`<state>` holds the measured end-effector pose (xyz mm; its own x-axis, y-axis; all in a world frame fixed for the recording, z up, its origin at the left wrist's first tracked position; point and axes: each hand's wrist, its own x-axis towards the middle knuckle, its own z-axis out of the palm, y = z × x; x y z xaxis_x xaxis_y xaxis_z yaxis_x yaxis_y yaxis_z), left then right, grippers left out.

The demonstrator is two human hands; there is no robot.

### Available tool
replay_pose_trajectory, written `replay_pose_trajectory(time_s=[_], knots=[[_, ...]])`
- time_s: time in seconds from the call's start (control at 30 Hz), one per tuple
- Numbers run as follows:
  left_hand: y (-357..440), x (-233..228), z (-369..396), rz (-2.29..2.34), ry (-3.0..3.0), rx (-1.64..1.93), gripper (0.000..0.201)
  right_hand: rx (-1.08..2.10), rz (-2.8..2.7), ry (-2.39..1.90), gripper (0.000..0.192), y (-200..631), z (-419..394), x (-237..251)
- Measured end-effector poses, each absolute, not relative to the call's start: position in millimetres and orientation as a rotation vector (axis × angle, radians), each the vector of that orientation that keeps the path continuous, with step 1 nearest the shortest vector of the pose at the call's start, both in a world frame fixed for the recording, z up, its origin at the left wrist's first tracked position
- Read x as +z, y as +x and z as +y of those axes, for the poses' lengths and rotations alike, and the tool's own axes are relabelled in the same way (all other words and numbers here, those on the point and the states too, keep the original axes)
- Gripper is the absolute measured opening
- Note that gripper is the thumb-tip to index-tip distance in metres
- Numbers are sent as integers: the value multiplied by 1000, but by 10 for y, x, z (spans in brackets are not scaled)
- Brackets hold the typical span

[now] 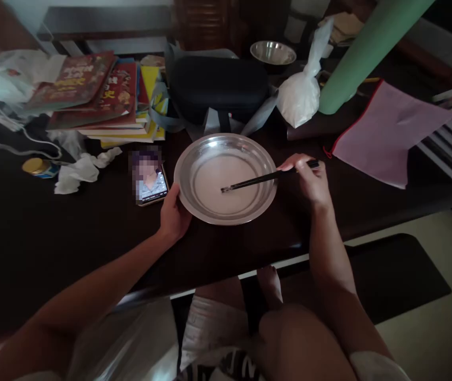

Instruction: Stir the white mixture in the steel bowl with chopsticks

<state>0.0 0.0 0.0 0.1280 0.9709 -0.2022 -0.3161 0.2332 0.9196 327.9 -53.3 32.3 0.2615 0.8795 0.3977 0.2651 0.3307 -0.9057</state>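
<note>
Steel plate (194, 159), centre of table (31, 238): light, rigid, likely slippery; holds a thin pale liquid, best steadied at the rim. Left hand (173, 214) curls closed on its near-left rim; right hand (308, 180) pinches chopsticks (267, 178), tips in the liquid. Far right, a knotted bag (301, 95) holds white powder.

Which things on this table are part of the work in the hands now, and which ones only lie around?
In use: left hand on the rim of the metal plate; right hand holding chopsticks in it.

Lying about: phone, books, black case, white bag, small bowl, tissue.
</note>
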Motion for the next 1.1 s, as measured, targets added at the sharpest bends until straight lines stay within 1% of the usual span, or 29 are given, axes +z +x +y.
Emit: replay_pose_trajectory(time_s=[0.07, 0.1, 0.2, 0.27, 0.37, 0.43, 0.57, 0.7, 0.77, 0.87, 0.93, 1.03, 1.1], knots=[[9, 10, -5, 992, 814, 1121, 32, 608, -1320, -1199, 33, 3261, -532, 325], [11, 13, -6, 986, 818, 1116, 31, 586, -1299, -1205, 32, 3256, -532, 327], [11, 10, -6, 970, 840, 1112, 32, 521, -1171, -1228, 39, 3256, -535, 330], [12, 3, -3, 965, 826, 1114, 32, 570, -1185, -1222, 41, 3251, -538, 328], [19, 2, -2, 951, 793, 1133, 30, 651, -1311, -1202, 36, 3232, -536, 326], [29, 13, -5, 936, 774, 1142, 28, 610, -1303, -1217, 36, 3232, -531, 324], [52, 58, -12, 915, 692, 1155, 26, 528, -1180, -1231, 46, 3257, -528, 312], [54, 79, -9, 909, 607, 1147, 24, 645, -1333, -1183, 37, 3248, -525, 311], [50, 72, -5, 904, 609, 1146, 23, 621, -1336, -1189, 35, 3251, -521, 312], [48, 62, -2, 890, 636, 1157, 21, 540, -1215, -1204, 39, 3273, -521, 305], [48, 63, -1, 881, 649, 1159, 21, 573, -1209, -1198, 41, 3274, -526, 299], [42, 67, 4, 882, 649, 1154, 24, 671, -1314, -1203, 38, 3251, -533, 304], [32, 62, 11, 888, 648, 1150, 25, 650, -1317, -1218, 37, 3245, -533, 309]])
